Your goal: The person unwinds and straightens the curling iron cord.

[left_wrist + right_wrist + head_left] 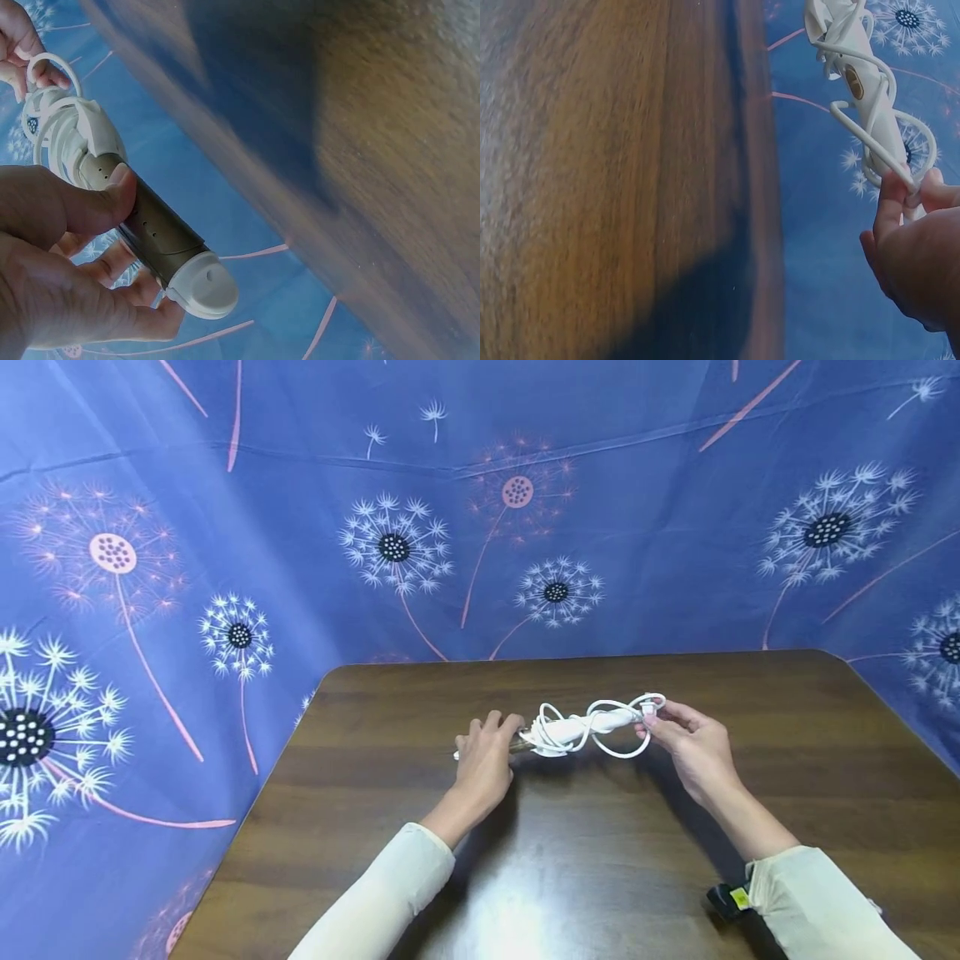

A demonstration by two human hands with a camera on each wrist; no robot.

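As the left hand point(483, 760) gripped the barrel point(163, 229), the right hand point(693, 750) pinched the cord point(871, 144). Cord handling, seemingly underway, next called for steady support.

The left hand point(484, 760) grips below the head view's centre. The right hand point(696, 748) (farther right) pinches. Both arms point(386, 889) slant inward.

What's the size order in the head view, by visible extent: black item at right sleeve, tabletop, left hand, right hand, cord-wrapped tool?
1. Tabletop
2. Cord-wrapped tool, partly covered
3. Left hand and right hand: too alike to rank
4. Black item
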